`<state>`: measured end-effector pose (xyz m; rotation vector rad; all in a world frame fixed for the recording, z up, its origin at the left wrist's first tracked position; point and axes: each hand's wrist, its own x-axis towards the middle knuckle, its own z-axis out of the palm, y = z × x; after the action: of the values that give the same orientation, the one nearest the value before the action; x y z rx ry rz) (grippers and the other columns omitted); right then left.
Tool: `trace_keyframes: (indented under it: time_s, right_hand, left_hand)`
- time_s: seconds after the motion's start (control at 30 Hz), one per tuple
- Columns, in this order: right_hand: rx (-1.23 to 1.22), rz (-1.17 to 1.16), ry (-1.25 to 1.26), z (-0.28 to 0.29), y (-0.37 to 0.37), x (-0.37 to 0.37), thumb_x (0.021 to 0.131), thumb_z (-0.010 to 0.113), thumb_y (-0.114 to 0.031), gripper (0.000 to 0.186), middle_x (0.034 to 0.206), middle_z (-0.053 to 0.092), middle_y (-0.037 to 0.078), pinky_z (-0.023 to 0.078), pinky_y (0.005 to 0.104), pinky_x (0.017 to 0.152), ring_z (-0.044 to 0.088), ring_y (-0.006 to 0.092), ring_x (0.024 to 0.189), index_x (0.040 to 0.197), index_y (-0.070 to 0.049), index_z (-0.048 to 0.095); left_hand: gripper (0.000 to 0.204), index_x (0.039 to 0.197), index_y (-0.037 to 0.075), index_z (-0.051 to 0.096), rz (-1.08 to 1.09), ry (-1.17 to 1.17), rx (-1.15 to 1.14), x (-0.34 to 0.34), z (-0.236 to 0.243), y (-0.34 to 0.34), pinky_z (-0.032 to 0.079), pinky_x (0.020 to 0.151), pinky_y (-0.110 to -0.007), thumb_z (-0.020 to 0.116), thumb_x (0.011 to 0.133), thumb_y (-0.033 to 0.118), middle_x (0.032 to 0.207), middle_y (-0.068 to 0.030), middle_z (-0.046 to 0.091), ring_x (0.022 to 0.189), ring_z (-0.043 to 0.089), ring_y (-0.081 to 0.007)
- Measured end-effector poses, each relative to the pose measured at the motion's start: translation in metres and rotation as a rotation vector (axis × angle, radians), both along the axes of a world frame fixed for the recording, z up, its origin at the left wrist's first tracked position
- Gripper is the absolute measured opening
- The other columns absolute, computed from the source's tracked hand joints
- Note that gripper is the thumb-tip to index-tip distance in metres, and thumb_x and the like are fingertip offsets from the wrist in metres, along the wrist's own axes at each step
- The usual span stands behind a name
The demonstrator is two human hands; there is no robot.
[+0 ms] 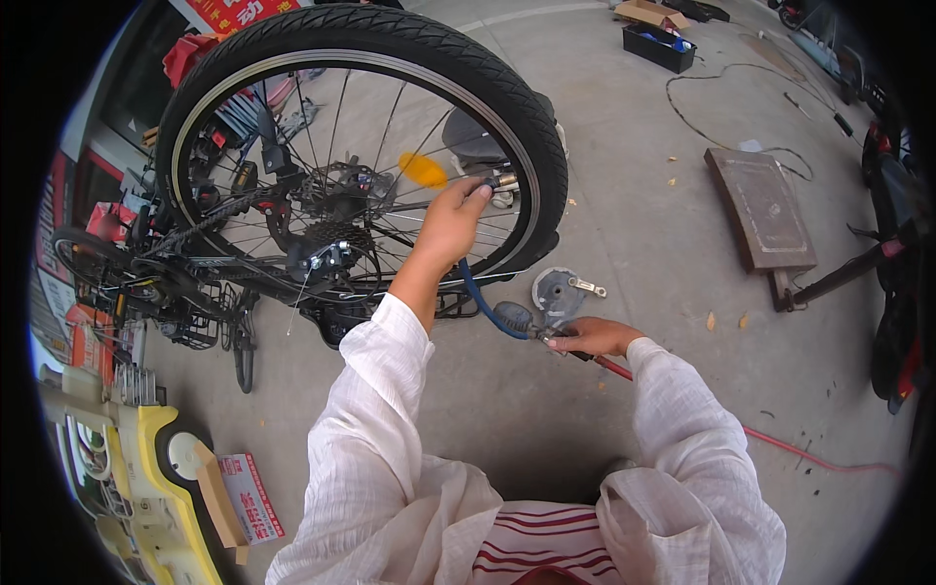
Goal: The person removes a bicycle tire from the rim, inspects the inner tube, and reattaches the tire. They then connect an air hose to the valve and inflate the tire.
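Observation:
My left hand [450,229] is closed around the end of a blue hose [478,297], with a brass-coloured air chuck [505,181] sticking out past the fingers. The chuck's tip is at the inner side of the rim of a bicycle wheel [549,161]; whether it sits on the valve, I cannot tell. Lower and to the right, my right hand [603,337] grips a tire inflator, whose round gauge [513,315] shows beside the fingertips. The blue hose joins it on one side and a red hose [765,439] on the other. An orange reflector [422,170] is among the spokes.
Just beyond my right hand lies a grey round metal plate with a lever [558,290]. A brown box-shaped case [762,210] and a scooter [892,253] are at right. A black bin [659,47] stands far off. At lower left are a yellow vehicle [161,478] and a carton [239,502].

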<state>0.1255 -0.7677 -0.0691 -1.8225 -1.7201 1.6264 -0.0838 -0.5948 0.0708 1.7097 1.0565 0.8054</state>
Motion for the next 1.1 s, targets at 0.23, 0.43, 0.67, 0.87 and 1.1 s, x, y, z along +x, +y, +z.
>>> trace_keyframes:
  time_s: [0.23, 0.43, 0.67, 0.87, 1.1]
  right_hand:
    - [0.995, -0.656, 0.409, 0.117, 0.074, 0.002, 0.09, 0.069, -0.025, 0.052, 0.119, 0.063, 0.019, 0.047, 0.0329, 0.095, 0.062, 0.0252, 0.107, 0.131, 0.003, 0.052]
    - [0.854, -0.661, 0.71, 0.133, 0.093, -0.009, 0.09, 0.067, -0.011, 0.04, 0.11, 0.067, 0.011, 0.048, 0.028, 0.087, 0.061, 0.0144, 0.099, 0.126, 0.001, 0.056]
    - [1.001, -0.699, 0.574, 0.133, 0.102, -0.018, 0.089, 0.067, -0.011, 0.031, 0.093, 0.07, 0.01, 0.05, 0.0278, 0.073, 0.062, 0.0128, 0.082, 0.115, 0.004, 0.061]
    - [1.038, -0.696, 0.524, 0.135, 0.102, -0.019, 0.088, 0.068, -0.012, 0.032, 0.095, 0.07, 0.012, 0.05, 0.0283, 0.075, 0.063, 0.0137, 0.083, 0.115, 0.004, 0.06]
    - [1.016, -0.673, 0.509, 0.137, 0.096, -0.017, 0.088, 0.069, -0.013, 0.034, 0.098, 0.069, 0.012, 0.05, 0.0292, 0.077, 0.063, 0.0152, 0.086, 0.117, 0.003, 0.06]
  left_hand:
    - [0.037, 0.124, -0.002, 0.056, -0.014, -0.097, -0.137, -0.002, 0.004, -0.008, 0.035, 0.048, -0.024, 0.056, 0.098, 0.024, 0.071, 0.0014, 0.051, 0.054, 0.042, -0.0066]
    - [0.039, 0.124, -0.004, 0.056, -0.038, -0.198, -0.229, 0.002, 0.01, -0.009, 0.035, 0.047, -0.023, 0.057, 0.097, 0.023, 0.07, 0.0029, 0.049, 0.053, 0.041, -0.006]
    - [0.03, 0.112, -0.004, 0.061, 0.053, -0.356, -0.251, 0.012, 0.011, -0.014, 0.03, 0.047, -0.021, 0.059, 0.097, 0.021, 0.064, 0.0059, 0.044, 0.05, 0.034, -0.0036]
    - [0.037, 0.123, -0.003, 0.06, 0.009, -0.281, -0.218, 0.007, 0.006, -0.009, 0.042, 0.055, -0.024, 0.06, 0.096, 0.023, 0.085, -0.0039, 0.064, 0.061, 0.05, -0.0076]
    - [0.044, 0.133, -0.003, 0.05, 0.028, -0.204, 0.2, 0.029, -0.004, -0.015, 0.036, 0.049, -0.019, 0.054, 0.099, 0.026, 0.097, -0.0049, 0.066, 0.055, 0.04, -0.0031]
